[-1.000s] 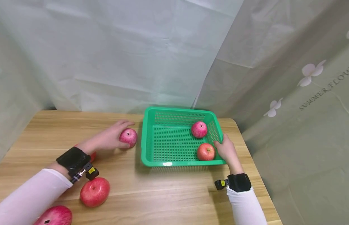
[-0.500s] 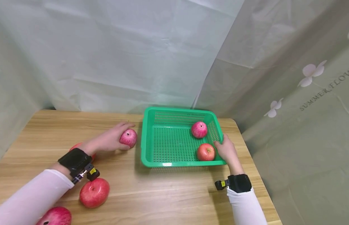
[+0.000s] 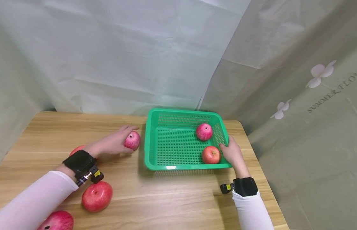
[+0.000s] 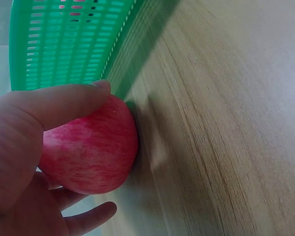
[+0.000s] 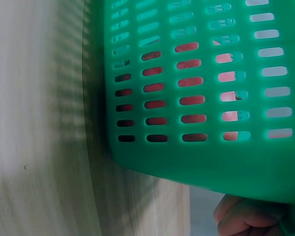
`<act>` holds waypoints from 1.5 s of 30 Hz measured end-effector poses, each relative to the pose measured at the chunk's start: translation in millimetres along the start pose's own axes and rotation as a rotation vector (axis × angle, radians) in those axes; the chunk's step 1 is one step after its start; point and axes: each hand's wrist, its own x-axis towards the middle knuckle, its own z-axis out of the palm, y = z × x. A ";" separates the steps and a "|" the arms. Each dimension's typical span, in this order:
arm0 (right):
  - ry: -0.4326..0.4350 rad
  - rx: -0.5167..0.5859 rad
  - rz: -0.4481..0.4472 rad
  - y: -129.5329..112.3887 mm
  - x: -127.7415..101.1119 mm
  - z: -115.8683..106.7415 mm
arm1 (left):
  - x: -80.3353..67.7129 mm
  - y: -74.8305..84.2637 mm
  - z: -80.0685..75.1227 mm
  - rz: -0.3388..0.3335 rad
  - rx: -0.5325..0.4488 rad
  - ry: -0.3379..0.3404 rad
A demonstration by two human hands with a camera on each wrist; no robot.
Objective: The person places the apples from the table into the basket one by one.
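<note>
The left hand (image 3: 112, 144) curled its thumb and fingers round a small pink apple (image 3: 132, 140), which sat just left of the green basket (image 3: 148, 150), almost touching its left wall; in the left wrist view the thumb lay over the top of the fruit and the basket wall (image 4: 69, 39) stood right behind it. The right hand (image 3: 231, 153) gripped the basket's near right corner, fingers folded over the rim. Inside the basket, a pink apple (image 3: 204, 132) lay against the far right wall and a redder apple (image 3: 211, 155) lay near it at the near right, just beside the right hand's fingers; the left half of the basket floor was open mesh. The basket sat at the far right part of the wooden table (image 3: 172, 198), its right wall close to the table's right edge. On the near left lay a large red apple (image 3: 97, 196), another apple (image 3: 57, 221) at the near edge, and a third (image 3: 76, 149) partly hidden behind the left wrist.
</note>
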 end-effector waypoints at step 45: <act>-0.016 -0.031 -0.002 -2.2 3.9 -1.5 | 8.3 2.5 2.6 -0.046 0.056 -0.007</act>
